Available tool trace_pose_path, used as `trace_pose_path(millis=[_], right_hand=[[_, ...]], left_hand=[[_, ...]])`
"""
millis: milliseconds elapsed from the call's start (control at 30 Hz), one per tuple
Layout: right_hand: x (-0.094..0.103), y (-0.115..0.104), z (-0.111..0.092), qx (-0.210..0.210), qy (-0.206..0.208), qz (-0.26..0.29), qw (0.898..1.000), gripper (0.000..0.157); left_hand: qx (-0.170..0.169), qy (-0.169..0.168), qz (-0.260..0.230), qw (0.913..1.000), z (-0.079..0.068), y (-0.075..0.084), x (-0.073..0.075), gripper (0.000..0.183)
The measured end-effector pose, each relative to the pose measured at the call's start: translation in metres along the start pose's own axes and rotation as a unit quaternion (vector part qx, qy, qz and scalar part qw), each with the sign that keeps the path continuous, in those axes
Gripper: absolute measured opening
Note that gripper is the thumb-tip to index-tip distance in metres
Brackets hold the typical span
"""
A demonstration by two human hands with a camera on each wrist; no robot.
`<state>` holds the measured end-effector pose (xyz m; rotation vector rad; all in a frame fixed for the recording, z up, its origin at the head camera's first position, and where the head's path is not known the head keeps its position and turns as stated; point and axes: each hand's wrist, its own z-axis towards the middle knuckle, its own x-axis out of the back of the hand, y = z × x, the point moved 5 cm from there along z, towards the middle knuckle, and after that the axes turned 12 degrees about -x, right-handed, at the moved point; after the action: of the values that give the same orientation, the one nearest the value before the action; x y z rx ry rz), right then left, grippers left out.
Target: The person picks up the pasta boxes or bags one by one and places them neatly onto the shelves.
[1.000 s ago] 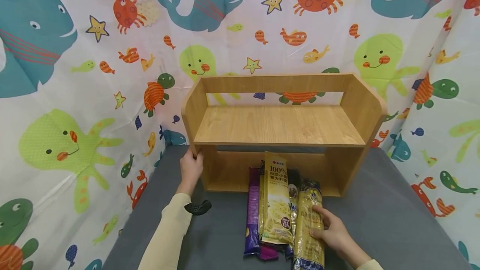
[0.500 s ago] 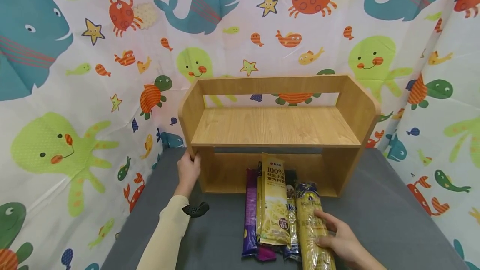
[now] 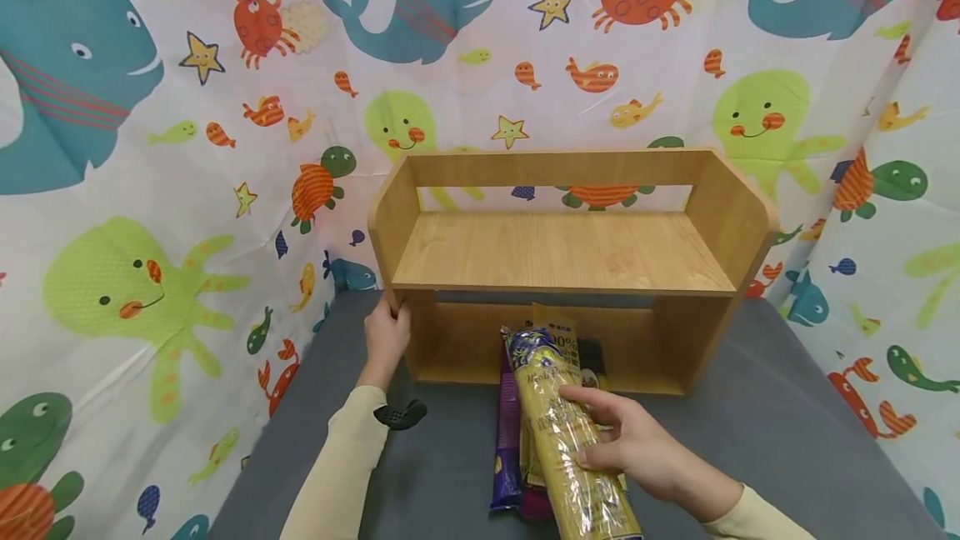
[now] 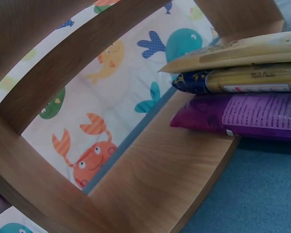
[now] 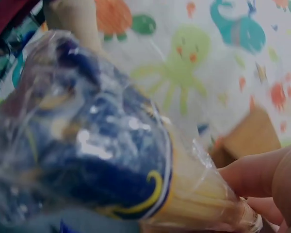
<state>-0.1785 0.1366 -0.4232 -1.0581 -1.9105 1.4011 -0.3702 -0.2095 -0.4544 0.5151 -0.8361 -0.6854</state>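
My right hand [image 3: 637,444] grips a yellow bag of spaghetti [image 3: 551,415] from its right side, thumb and fingers on opposite sides. The bag's crinkled blue end fills much of the right wrist view, and in the head view it overlaps the other pasta packs. Among those are a purple pack [image 3: 508,440], a pale yellow pack [image 3: 562,336] marked 100% and a dark-ended pack [image 3: 592,357], partly hidden. Stacked flat in the left wrist view, the purple pack lies lowest. My left hand [image 3: 386,336] holds the left side panel of a two-tier wooden shelf [image 3: 562,252].
Packs extend from the shelf's lower tier [image 4: 160,160] onto the grey tabletop [image 3: 442,457]. Sea-animal printed cloth [image 3: 465,107] hangs behind and on both sides. The upper tier has raised side panels [image 3: 731,215] and a back rail.
My right hand has lifted the spaghetti bag from the pile's right side and carried it left, over the other packs. My left hand stays on the shelf.
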Motion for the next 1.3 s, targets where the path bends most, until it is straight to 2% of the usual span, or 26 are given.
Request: trace_pose_path(millis=[133,400,500,633,833,1000,1133,1300], right_hand=[[-0.019,-0.029,0.002,-0.009,-0.043,0.015,0.999,0.083],[-0.036,-0.085,0.009,-0.008,-0.046,-0.005,0.999,0.084],[-0.032,-0.103,0.021,-0.010,-0.021,-0.020,1.000,0.083],[-0.019,-0.118,0.046,-0.027,0.037,-0.032,0.998,0.080],[0.001,-0.132,0.087,-0.052,0.112,-0.039,0.992,0.082],[0.012,-0.146,0.109,-0.056,0.156,-0.047,0.985,0.078],[0.019,-0.154,0.126,-0.051,0.180,-0.036,0.982,0.076],[0.028,-0.159,0.146,-0.043,0.204,0.019,0.978,0.079]], left_hand=[[0.001,0.002,0.002,1.0000,-0.001,-0.001,-0.002,0.030],[0.008,0.001,-0.007,0.9999,-0.001,-0.001,-0.001,0.031],[0.014,0.000,-0.007,0.9999,-0.001,-0.002,0.000,0.031],[0.015,-0.002,-0.003,0.9999,-0.003,-0.002,0.001,0.032],[0.016,-0.003,0.005,0.9999,-0.005,-0.003,0.002,0.032],[0.015,-0.002,0.000,0.9999,-0.002,-0.003,0.002,0.032],[0.017,-0.001,-0.005,0.9998,-0.001,-0.003,0.001,0.032],[0.008,0.006,0.002,1.0000,0.000,-0.002,0.000,0.027]])
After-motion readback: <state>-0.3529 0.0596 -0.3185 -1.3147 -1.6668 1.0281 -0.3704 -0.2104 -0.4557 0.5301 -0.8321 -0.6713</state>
